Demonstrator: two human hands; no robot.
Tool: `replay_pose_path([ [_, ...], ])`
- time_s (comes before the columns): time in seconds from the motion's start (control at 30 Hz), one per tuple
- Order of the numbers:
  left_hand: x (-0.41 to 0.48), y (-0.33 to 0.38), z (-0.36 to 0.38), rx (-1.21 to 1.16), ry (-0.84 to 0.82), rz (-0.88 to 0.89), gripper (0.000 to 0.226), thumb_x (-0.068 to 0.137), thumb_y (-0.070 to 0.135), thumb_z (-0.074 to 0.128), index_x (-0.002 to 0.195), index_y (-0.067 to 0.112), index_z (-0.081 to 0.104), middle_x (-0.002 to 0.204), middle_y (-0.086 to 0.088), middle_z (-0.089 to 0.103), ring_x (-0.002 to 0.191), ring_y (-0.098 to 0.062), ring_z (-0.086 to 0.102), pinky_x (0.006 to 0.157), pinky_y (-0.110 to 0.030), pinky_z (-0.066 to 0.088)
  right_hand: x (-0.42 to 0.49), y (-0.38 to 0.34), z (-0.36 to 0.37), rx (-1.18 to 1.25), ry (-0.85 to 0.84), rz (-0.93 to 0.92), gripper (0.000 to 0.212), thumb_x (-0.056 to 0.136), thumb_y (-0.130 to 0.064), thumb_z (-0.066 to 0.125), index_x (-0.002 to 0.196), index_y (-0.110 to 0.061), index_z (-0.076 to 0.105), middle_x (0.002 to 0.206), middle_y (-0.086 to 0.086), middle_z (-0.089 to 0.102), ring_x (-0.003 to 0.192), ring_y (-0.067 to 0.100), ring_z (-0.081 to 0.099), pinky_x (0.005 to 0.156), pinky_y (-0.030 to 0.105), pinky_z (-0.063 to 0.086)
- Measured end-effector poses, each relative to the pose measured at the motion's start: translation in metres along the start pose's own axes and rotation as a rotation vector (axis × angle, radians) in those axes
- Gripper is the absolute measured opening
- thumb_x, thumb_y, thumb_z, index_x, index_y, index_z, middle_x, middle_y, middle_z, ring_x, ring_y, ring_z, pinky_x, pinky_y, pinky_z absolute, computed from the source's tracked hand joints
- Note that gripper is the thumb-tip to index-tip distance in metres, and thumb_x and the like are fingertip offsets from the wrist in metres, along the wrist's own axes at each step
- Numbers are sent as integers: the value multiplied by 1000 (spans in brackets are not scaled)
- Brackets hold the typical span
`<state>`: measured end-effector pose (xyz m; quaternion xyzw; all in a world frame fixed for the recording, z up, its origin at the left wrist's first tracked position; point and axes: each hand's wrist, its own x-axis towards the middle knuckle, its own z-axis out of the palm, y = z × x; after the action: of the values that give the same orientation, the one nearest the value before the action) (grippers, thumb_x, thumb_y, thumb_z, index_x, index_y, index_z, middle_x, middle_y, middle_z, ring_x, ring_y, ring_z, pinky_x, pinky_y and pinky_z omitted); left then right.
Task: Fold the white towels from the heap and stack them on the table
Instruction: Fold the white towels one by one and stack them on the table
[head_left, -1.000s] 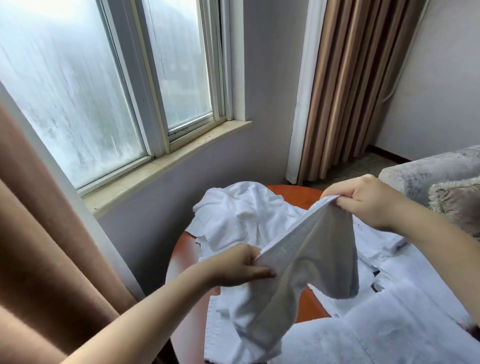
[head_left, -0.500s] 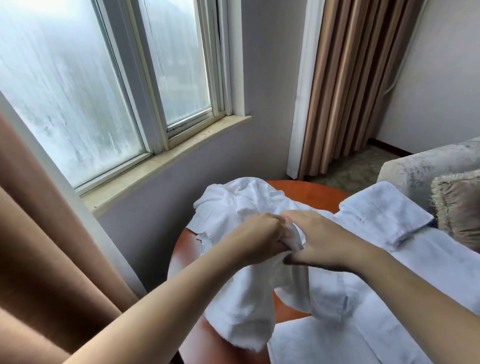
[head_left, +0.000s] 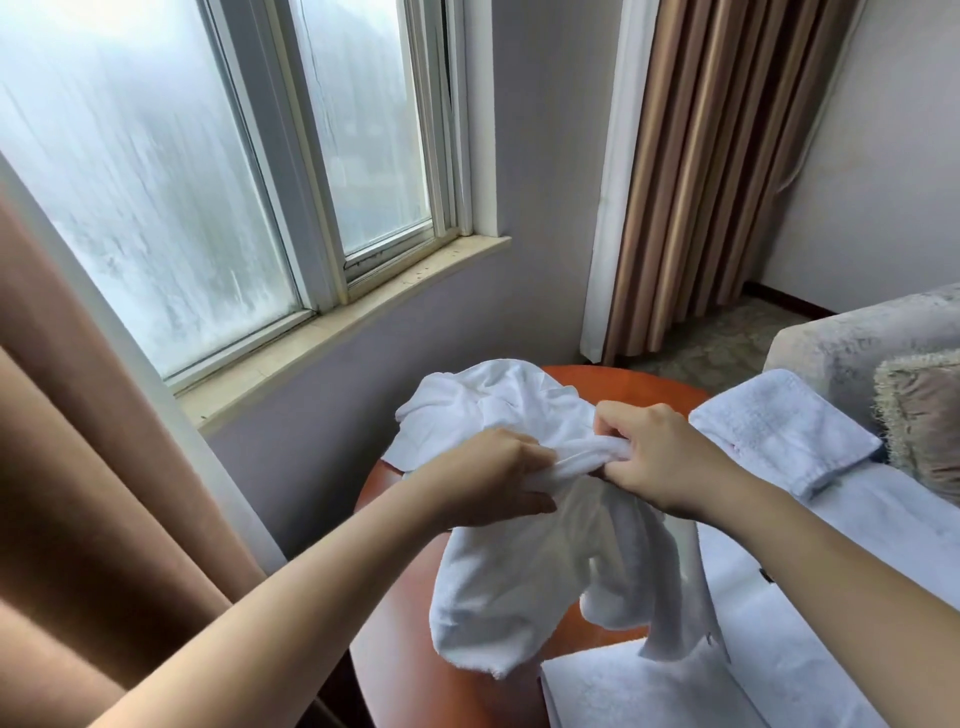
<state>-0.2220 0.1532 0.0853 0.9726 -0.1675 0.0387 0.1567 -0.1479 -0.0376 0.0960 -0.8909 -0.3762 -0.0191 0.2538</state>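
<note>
Above the table (head_left: 405, 670), left hand (head_left: 485, 480) and right hand (head_left: 657, 457) pinched shut on one bunched towel (head_left: 524, 587); uneven corners risked a crooked fold; its hanging end could drag the heap (head_left: 498, 400).

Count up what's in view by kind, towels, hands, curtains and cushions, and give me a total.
Loose white towels: 2, the held towel and the crumpled towel
Folded towels: 2, folded towel and near towel
Hands: 2, left hand, right hand
Curtains: 2, left curtain, far curtain
Cushions: 1, cushion
Total: 9
</note>
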Motion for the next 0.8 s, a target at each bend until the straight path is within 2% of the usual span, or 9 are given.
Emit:
replay_pose_path([
  [0.1,-4,-2,-4,-91,45,1,27,88,30,68,76,11,53,73,8,41,69,-13,36,62,-26,26,0,-2,-5,7,-38,-123,21,80,-17,55,84,-35,44,82,-13,52,77,18,51,67,30,43],
  [0.17,-5,-2,-7,-128,107,3,25,88,28,69,78,7,59,71,12,37,63,-10,35,58,-23,25,-4,-5,-7,16,-50,-238,33,77,-20,47,102,-42,46,94,-22,49,83,4,48,70,12,39],
  [0.2,-4,-2,-8,-131,120,4,24,88,27,69,80,5,63,71,13,38,62,-9,37,56,-21,26,-4,-5,-7,18,-53,-272,37,77,-18,45,104,-43,48,96,-23,47,83,2,46,70,9,37],
  [0.3,-3,-1,-16,-89,110,24,19,89,24,68,85,5,69,79,7,45,68,-12,41,56,-16,29,-3,-6,-7,30,-81,-258,26,73,-18,46,85,-37,58,91,-16,49,80,5,46,68,11,35],
  [0.37,-2,-1,-20,-36,103,65,18,89,22,68,83,5,68,82,4,47,70,-15,42,56,-20,26,-1,-7,-10,32,-145,-171,15,72,-20,55,70,-34,51,79,-11,50,75,8,47,65,20,35],
  [0.5,0,-1,-23,74,36,97,19,90,25,66,86,6,67,86,6,46,73,-17,45,58,-25,19,2,-2,-9,-29,-284,-40,34,72,-24,74,55,-24,44,61,-6,43,62,9,40,57,26,30],
  [0.6,2,1,-24,130,-30,108,16,90,24,65,89,9,68,88,4,52,73,-14,44,54,-21,24,0,3,-6,-83,-360,81,51,69,-44,77,50,-16,39,55,-3,36,55,11,35,55,29,28],
  [0.73,6,0,-23,184,-77,120,17,90,23,64,89,7,66,95,-2,57,79,-21,52,57,-25,18,-10,14,-5,1,-459,151,49,67,-39,80,51,-15,40,60,2,35,56,13,34,56,31,28],
  [0.8,8,-2,-22,196,-95,118,21,91,27,63,88,6,64,94,-3,56,78,-20,50,59,-24,18,-14,21,-5,17,-438,171,45,67,-40,78,53,-14,44,60,2,37,56,12,36,57,32,29],
])
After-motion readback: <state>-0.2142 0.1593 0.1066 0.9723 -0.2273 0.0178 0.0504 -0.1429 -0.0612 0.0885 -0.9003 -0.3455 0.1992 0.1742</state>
